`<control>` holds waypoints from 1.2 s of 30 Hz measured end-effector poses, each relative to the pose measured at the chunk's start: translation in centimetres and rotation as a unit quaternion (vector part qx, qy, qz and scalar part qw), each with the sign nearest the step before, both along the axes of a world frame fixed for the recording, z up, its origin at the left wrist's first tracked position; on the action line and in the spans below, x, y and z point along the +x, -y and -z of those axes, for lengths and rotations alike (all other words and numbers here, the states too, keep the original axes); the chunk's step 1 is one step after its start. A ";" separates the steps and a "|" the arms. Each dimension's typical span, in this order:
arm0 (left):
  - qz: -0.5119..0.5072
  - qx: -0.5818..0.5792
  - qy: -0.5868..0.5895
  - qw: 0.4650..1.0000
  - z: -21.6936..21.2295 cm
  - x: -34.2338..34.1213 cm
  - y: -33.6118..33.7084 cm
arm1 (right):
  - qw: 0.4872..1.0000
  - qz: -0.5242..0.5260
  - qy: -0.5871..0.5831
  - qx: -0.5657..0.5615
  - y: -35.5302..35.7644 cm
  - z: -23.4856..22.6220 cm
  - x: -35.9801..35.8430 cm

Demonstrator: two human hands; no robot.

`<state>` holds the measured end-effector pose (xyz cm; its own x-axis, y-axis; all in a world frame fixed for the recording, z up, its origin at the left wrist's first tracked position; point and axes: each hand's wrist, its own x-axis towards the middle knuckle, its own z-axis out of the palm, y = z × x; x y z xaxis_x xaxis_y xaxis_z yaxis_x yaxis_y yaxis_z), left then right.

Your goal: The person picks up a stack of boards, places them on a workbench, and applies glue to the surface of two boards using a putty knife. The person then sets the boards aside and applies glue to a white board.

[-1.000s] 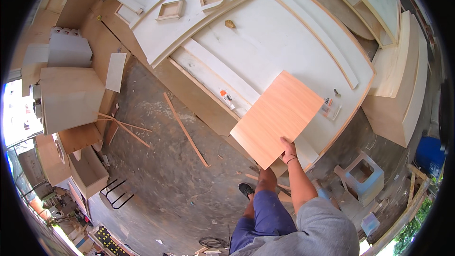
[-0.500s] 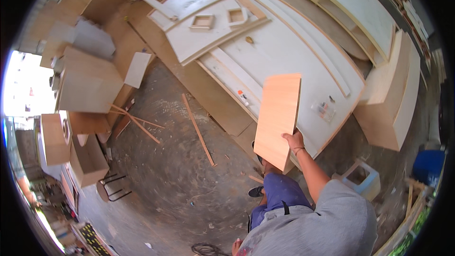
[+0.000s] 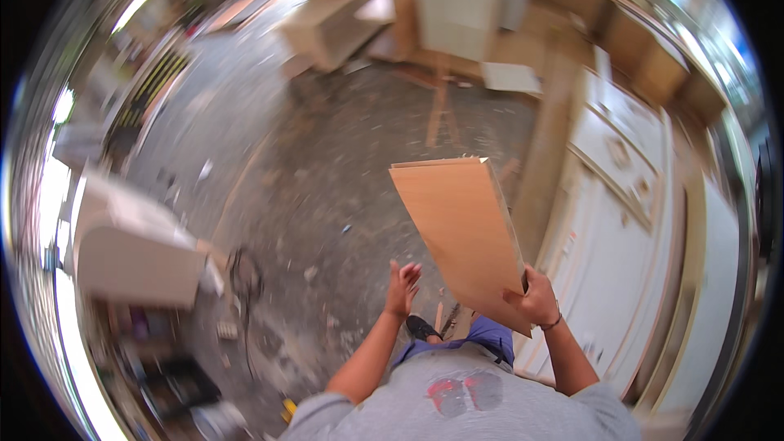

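A flat rectangular wooden panel [image 3: 459,237], orange-brown with a pale edge, rises tilted in front of my body. My right hand [image 3: 535,298] grips it near its lower right corner, thumb across the face. The fingers behind the panel are hidden. To the panel's left, my left hand [image 3: 403,287] is raised with fingers apart, holding nothing and not touching the panel.
On my right lies a long white work surface [image 3: 572,278] with wooden frames and strips. Blurred plywood boxes [image 3: 457,8] stand ahead. Thin wood strips [image 3: 438,110] lie on the concrete floor [image 3: 302,196]. A dark cable [image 3: 245,278] and a pale curved-edge panel [image 3: 135,265] are at left.
My view has swung left, so the white work surface now sits at right. My right hand still holds the panel, and my left hand has come into view.
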<state>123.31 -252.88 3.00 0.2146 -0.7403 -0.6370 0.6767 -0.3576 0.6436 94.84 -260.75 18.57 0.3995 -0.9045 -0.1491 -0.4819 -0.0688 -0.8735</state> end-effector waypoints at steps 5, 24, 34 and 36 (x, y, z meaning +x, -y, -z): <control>-0.321 -0.191 -0.157 0.914 2.0 7.6 -8.4 | 0.939 -0.291 -0.137 -0.119 -7.6 -5.9 16.5; -0.680 -0.461 0.088 0.563 6.7 20.8 -43.3 | 0.515 -0.809 0.066 -0.276 -31.1 -5.1 51.6; -0.749 -0.501 0.186 0.392 12.7 21.2 -54.5 | 0.292 -0.922 0.147 -0.206 -43.9 -4.7 63.4; -0.736 -0.556 0.179 0.342 11.5 21.0 -56.6 | 0.235 -0.939 0.125 -0.216 -47.4 -5.3 63.9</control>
<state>144.30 -196.30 -8.48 0.7935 0.5955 0.1253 -0.5962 0.8021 -0.0362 158.74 -213.36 23.90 0.1020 0.9942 0.0349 0.8159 -0.0636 -0.5747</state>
